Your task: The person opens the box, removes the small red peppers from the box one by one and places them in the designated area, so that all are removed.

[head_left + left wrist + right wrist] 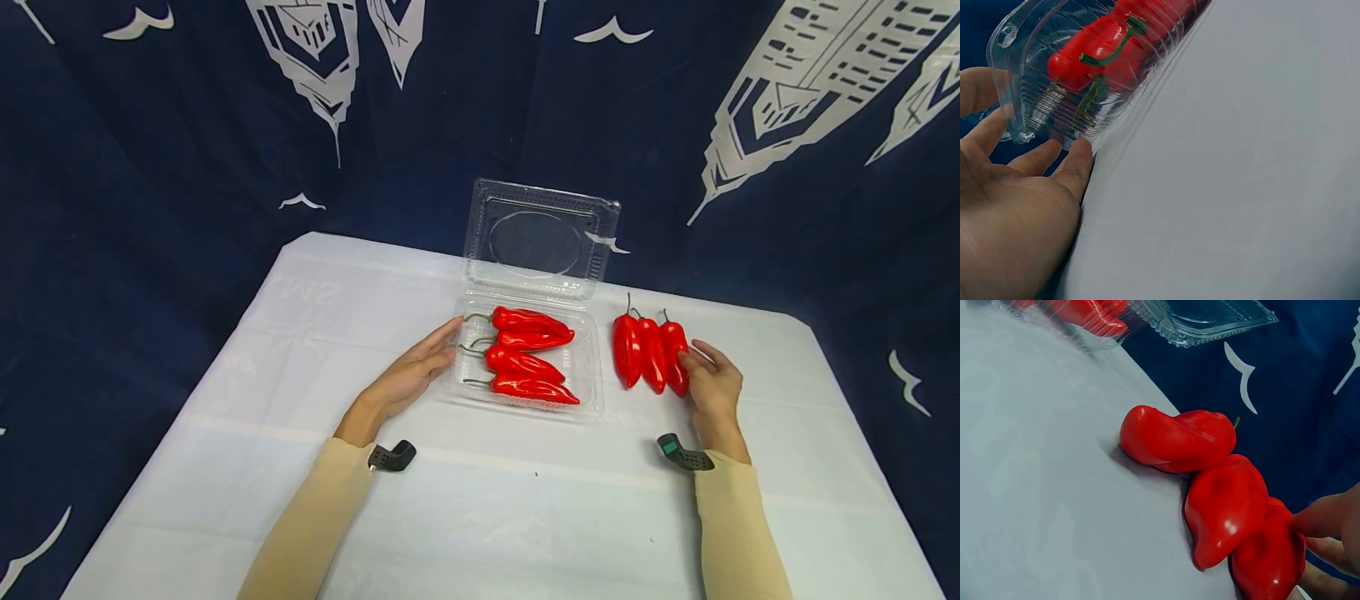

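Observation:
Several red peppers [525,362] with green stems lie side by side in a clear plastic clamshell box [588,371], whose lid [536,242] stands raised at the back. My left hand [408,375] touches the box's left wall, fingers extended and spread in the left wrist view. To the right of the box, three more red peppers lie in a row: a left one [627,350], a middle one [652,354] and a right one [675,357]. My right hand [714,387] is at the right pepper's outer side, thumb touching it, other fingers partly hidden beside it.
A white cloth [487,517] covers the table. Behind it hangs a dark blue curtain [450,125] with white building and bird shapes, close to the raised lid. A black wrist device [392,456] sits on the left forearm, another black device [684,452] on the right.

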A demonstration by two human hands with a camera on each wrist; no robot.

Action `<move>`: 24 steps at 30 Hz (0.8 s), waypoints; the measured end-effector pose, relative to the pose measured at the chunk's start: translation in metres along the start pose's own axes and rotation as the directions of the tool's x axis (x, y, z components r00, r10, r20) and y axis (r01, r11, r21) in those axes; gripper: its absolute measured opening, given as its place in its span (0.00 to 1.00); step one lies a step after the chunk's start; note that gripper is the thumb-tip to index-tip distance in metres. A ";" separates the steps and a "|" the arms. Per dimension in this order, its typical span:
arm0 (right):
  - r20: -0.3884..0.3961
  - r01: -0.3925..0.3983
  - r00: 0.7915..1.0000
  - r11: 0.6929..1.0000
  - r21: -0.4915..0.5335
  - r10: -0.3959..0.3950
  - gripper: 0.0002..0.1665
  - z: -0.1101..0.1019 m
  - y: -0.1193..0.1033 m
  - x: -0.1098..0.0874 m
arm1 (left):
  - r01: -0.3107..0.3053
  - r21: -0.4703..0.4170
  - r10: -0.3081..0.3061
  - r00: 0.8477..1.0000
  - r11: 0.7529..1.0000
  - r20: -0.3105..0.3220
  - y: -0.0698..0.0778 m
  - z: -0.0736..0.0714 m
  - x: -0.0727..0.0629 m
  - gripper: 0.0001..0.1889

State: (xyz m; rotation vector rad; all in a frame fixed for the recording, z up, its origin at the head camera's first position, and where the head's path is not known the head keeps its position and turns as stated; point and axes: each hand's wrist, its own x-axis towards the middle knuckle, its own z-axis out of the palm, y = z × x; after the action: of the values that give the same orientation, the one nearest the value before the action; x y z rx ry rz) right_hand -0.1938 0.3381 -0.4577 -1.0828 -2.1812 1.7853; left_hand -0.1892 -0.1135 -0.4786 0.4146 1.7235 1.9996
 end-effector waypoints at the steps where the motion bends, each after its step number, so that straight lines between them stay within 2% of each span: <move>1: 0.001 -0.004 1.000 1.000 0.000 0.004 0.29 0.000 0.000 0.000 | -0.002 0.001 0.002 1.000 1.000 0.002 0.000 0.000 0.000 0.31; 16: 0.039 -0.023 0.999 0.991 0.135 0.018 0.30 -0.007 -0.001 0.001 | -0.016 -0.006 0.016 1.000 1.000 0.011 0.002 0.001 -0.001 0.31; 24: 0.040 0.000 0.999 0.986 0.167 -0.007 0.30 -0.011 -0.001 -0.001 | 0.000 -0.005 0.000 1.000 1.000 0.003 0.002 0.001 -0.001 0.31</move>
State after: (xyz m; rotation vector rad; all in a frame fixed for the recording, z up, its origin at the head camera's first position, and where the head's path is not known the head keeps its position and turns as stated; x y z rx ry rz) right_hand -0.1885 0.3463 -0.4531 -1.0137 -2.0091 1.9636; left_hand -0.1883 -0.1131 -0.4766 0.4156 1.7169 2.0015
